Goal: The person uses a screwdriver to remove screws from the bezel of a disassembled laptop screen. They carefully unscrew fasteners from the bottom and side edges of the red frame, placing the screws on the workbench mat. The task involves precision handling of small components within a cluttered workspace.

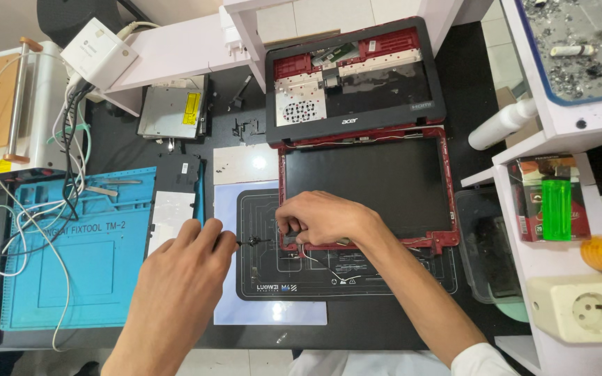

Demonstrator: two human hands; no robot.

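A dismantled laptop lies open on the dark table: its red-framed screen panel (371, 184) lies flat toward me, and the gutted base (357, 80) sits behind it. My right hand (322, 217) rests on the screen frame's lower left corner, fingers curled around the hinge area with thin wires beneath. My left hand (189, 268) pinches a small black tool or part (251, 242), its tip pointing toward the same corner. Both hands work over a black work mat (315, 278).
A blue repair mat (78, 257) with tweezers lies at left under white cables. An optical drive (172, 108) and loose black brackets (245, 127) sit behind. White shelves at right hold a green lighter (557, 209), a socket strip (583, 306) and a white bottle (502, 124).
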